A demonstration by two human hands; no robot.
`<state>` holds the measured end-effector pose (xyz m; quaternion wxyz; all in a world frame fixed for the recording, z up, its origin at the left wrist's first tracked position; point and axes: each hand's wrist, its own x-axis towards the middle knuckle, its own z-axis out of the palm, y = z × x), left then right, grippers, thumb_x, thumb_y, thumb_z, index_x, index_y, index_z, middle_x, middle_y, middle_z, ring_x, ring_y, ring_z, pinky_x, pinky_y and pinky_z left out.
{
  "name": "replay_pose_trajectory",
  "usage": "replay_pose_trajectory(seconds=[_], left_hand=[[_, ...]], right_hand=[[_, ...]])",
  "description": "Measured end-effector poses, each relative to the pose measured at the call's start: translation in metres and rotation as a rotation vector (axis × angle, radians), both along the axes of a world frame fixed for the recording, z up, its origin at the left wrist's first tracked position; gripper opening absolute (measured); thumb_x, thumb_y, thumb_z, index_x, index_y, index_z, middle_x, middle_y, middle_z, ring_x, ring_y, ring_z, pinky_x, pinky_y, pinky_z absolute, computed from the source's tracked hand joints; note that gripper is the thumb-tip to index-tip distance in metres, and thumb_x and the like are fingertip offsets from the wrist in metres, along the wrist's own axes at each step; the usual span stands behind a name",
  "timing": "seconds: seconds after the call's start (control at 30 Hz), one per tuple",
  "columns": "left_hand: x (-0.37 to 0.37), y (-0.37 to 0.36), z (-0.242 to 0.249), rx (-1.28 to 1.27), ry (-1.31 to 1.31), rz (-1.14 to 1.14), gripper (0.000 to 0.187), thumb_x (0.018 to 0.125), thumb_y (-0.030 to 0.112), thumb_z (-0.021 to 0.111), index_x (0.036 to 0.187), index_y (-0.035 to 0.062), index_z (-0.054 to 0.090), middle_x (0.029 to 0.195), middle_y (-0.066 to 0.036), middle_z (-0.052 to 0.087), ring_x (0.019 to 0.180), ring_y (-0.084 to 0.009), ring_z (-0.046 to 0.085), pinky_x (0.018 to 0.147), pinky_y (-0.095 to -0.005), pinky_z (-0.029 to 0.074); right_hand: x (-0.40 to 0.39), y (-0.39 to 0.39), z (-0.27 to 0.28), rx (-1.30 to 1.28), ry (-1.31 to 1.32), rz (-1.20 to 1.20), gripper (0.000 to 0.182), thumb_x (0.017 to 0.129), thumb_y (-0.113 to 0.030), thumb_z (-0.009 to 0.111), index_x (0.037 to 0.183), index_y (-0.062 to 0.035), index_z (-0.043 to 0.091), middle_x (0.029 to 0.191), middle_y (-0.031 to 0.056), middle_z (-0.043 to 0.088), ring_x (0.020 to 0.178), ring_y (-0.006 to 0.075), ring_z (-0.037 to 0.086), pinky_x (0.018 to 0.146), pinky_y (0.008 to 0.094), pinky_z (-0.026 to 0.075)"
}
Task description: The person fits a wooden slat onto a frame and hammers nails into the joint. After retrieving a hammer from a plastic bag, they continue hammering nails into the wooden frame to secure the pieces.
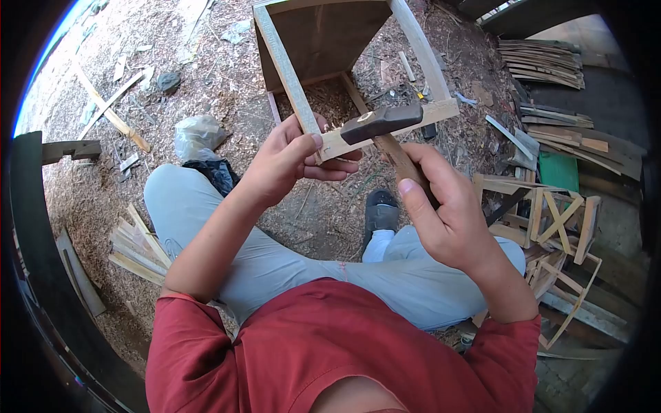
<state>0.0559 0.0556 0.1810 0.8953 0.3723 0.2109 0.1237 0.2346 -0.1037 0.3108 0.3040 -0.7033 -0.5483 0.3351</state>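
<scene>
My right hand [444,206] is wrapped round the wooden handle of a hammer [382,122], thumb laid along it. The dark steel head overlaps the near crosspiece of a wooden frame [281,62] in this view. At the frame's near left corner, my left hand [275,160] grips the wood, with its thumb on top and its fingers curled beneath. A dark panel [320,41] fills part of the frame's far side, and pale slats form its edges.
Wood shavings cover the ground. A clear plastic bag [197,136] lies left of the frame, near crossed wood strips [110,110]. Stacked slats [544,63] lie at the far right, above small wooden frames [561,220]. More strips [141,248] rest beside my left knee.
</scene>
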Motion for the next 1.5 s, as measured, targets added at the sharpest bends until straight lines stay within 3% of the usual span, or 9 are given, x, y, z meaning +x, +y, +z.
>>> replay_pose_trajectory(seconds=[0.03, 0.43, 0.57, 0.63, 0.67, 1.03, 1.37, 1.43, 1.5], left_hand=[[0.0, 0.0, 0.001, 0.021, 0.028, 0.004, 0.047, 0.101, 0.027, 0.049, 0.138, 0.0033, 0.033, 0.118, -0.034, 0.066, 0.103, -0.0438, 0.073, 0.087, -0.0473, 0.065], [0.0, -0.001, 0.002, 0.111, 0.042, -0.036, 0.034, 0.105, 0.019, 0.034, 0.134, 0.0015, 0.033, 0.118, -0.031, 0.066, 0.102, -0.0416, 0.074, 0.09, -0.0493, 0.064], [0.001, -0.002, 0.006, 0.109, 0.047, -0.024, 0.035, 0.105, 0.02, 0.034, 0.135, 0.0008, 0.033, 0.117, -0.031, 0.067, 0.101, -0.0403, 0.074, 0.089, -0.0486, 0.064], [0.002, 0.0, 0.006, 0.143, 0.037, -0.037, 0.036, 0.106, 0.023, 0.034, 0.134, -0.0002, 0.036, 0.115, -0.031, 0.067, 0.1, -0.0387, 0.074, 0.089, -0.048, 0.064], [0.002, 0.0, 0.004, 0.141, 0.037, -0.039, 0.036, 0.106, 0.023, 0.034, 0.134, -0.0002, 0.036, 0.115, -0.031, 0.067, 0.1, -0.0387, 0.074, 0.089, -0.048, 0.064], [0.001, 0.001, 0.005, 0.157, 0.019, -0.03, 0.04, 0.108, 0.03, 0.037, 0.133, -0.001, 0.039, 0.11, -0.028, 0.07, 0.098, -0.0354, 0.075, 0.087, -0.0454, 0.065], [0.003, 0.0, 0.007, 0.137, 0.022, -0.042, 0.038, 0.105, 0.023, 0.037, 0.134, -0.0019, 0.038, 0.113, -0.031, 0.068, 0.099, -0.0377, 0.075, 0.086, -0.0446, 0.066], [0.005, -0.003, 0.01, 0.081, 0.017, 0.035, 0.039, 0.103, 0.015, 0.038, 0.122, -0.0154, 0.053, 0.102, -0.026, 0.073, 0.092, -0.0303, 0.077, 0.082, -0.0388, 0.066], [0.005, -0.003, 0.01, 0.083, 0.017, 0.028, 0.039, 0.103, 0.015, 0.037, 0.12, -0.0158, 0.054, 0.102, -0.026, 0.074, 0.091, -0.0303, 0.077, 0.082, -0.0388, 0.066]], right_hand=[[-0.004, 0.0, 0.002, 0.007, 0.001, -0.013, 0.031, 0.1, -0.011, 0.056, 0.129, 0.0016, 0.056, 0.09, 0.0192, 0.064, 0.077, 0.0347, 0.065, 0.07, 0.0428, 0.05], [-0.018, -0.01, -0.018, 0.201, -0.222, 0.02, 0.042, 0.101, -0.004, 0.054, 0.143, 0.0003, 0.052, 0.116, 0.0235, 0.068, 0.09, 0.0381, 0.069, 0.079, 0.0425, 0.055], [-0.018, -0.002, -0.014, 0.273, -0.258, 0.067, 0.049, 0.099, 0.001, 0.055, 0.147, -0.0025, 0.052, 0.122, 0.0242, 0.067, 0.094, 0.0385, 0.07, 0.078, 0.0415, 0.055], [-0.019, 0.0, -0.005, 0.131, -0.175, 0.066, 0.05, 0.098, 0.005, 0.055, 0.148, 0.0005, 0.052, 0.135, 0.0215, 0.066, 0.099, 0.0255, 0.071, 0.087, 0.0324, 0.055], [-0.019, 0.001, -0.004, 0.128, -0.175, 0.064, 0.05, 0.098, 0.005, 0.055, 0.148, 0.0005, 0.052, 0.135, 0.0215, 0.066, 0.099, 0.0255, 0.071, 0.087, 0.0324, 0.055], [-0.02, 0.008, 0.002, 0.088, -0.332, 0.107, 0.054, 0.094, 0.008, 0.056, 0.147, -0.0023, 0.055, 0.097, 0.0173, 0.067, 0.071, 0.0236, 0.058, 0.068, 0.0325, 0.049], [-0.02, 0.004, -0.001, 0.106, -0.353, 0.122, 0.055, 0.094, 0.008, 0.056, 0.148, -0.0032, 0.055, 0.092, 0.0154, 0.064, 0.069, 0.023, 0.056, 0.065, 0.0323, 0.048], [-0.02, 0.004, -0.001, 0.122, -0.339, 0.095, 0.056, 0.094, 0.009, 0.056, 0.149, -0.0034, 0.054, 0.09, 0.0152, 0.063, 0.068, 0.0229, 0.055, 0.064, 0.032, 0.047], [-0.02, 0.004, 0.0, 0.108, -0.349, 0.111, 0.056, 0.094, 0.009, 0.056, 0.149, -0.0032, 0.054, 0.089, 0.0149, 0.062, 0.067, 0.0226, 0.054, 0.064, 0.0322, 0.047]])
